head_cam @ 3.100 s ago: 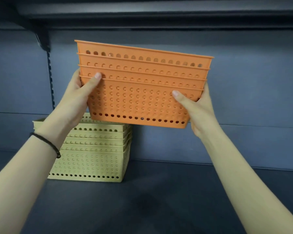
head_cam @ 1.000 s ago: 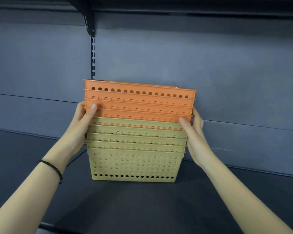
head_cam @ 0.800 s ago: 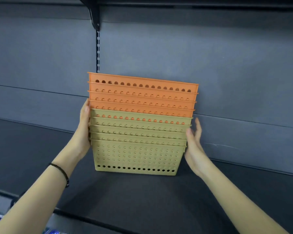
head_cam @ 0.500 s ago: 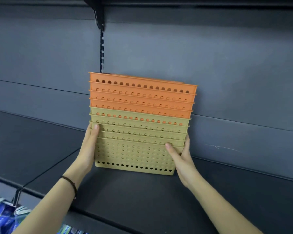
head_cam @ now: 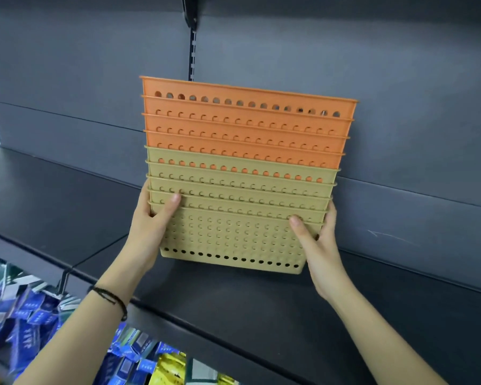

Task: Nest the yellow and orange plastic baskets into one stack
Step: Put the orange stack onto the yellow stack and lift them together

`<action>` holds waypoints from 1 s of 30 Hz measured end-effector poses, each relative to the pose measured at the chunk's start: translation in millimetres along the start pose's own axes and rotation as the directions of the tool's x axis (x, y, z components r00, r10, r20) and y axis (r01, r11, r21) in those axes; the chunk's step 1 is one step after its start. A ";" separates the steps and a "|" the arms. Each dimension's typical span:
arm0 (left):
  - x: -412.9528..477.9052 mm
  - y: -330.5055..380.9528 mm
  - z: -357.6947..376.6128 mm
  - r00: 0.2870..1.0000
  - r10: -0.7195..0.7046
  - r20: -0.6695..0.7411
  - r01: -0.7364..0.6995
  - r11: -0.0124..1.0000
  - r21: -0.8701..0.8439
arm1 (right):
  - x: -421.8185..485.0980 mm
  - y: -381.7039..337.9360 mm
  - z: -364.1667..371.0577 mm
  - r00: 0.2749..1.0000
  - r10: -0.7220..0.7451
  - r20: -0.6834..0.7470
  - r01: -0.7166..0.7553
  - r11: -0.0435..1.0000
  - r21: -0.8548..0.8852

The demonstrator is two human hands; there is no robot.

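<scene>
A dark shelf (head_cam: pixel 261 301) runs across the middle of the frame with a grey back panel (head_cam: pixel 400 79) above it and a slotted upright (head_cam: pixel 192 56) at top centre. At centre frame the baskets form one nested stack: the orange baskets (head_cam: pixel 247 129), four rims showing, sit inside the yellow baskets (head_cam: pixel 233 232), whose rims also show four deep. All are perforated with rows of round holes, and orange shows through the top row of holes in the uppermost yellow basket. The stack leans slightly, its rims sloping down toward the right. Its base is just above or on the shelf; whether it touches cannot be told.

The left hand (head_cam: pixel 150 226) grasps the stack's lower left corner, thumb across the front over the lowest yellow rims, fingers hidden behind. The right hand (head_cam: pixel 317 243) grasps the lower right corner the same way, thumb on the front face. A dark cord bracelet (head_cam: pixel 110 298) circles the left wrist. Blue packets (head_cam: pixel 25 315) fill the lower left of the frame below the shelf.
</scene>
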State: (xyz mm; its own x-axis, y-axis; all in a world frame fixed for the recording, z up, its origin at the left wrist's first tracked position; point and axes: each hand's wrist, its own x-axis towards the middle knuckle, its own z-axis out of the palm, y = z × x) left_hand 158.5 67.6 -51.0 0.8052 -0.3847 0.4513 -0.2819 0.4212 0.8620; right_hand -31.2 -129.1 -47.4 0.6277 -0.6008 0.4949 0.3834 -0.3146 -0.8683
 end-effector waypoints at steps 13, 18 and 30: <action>33.5 57.0 -139.8 0.997 0.079 -0.012 -0.078 0.996 0.036 | -4.4 -18.9 151.5 0.996 -0.078 0.030 0.076 0.995 0.070; 64.5 78.4 -226.6 0.994 0.111 0.005 -0.111 0.992 0.052 | -0.1 -18.5 246.5 0.996 -0.087 0.013 0.085 0.992 0.096; 128.5 58.9 -381.3 0.999 0.038 -0.013 -0.037 0.996 0.081 | 15.3 18.7 403.0 0.998 0.027 0.053 -0.030 0.998 0.062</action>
State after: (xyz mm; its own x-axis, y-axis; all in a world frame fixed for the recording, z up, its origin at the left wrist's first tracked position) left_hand 444.3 356.1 -30.3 0.8005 -0.3574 0.4810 -0.3529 0.3677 0.8604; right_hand 258.6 152.0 -42.9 0.6727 -0.5695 0.4724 0.4054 -0.2505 -0.8792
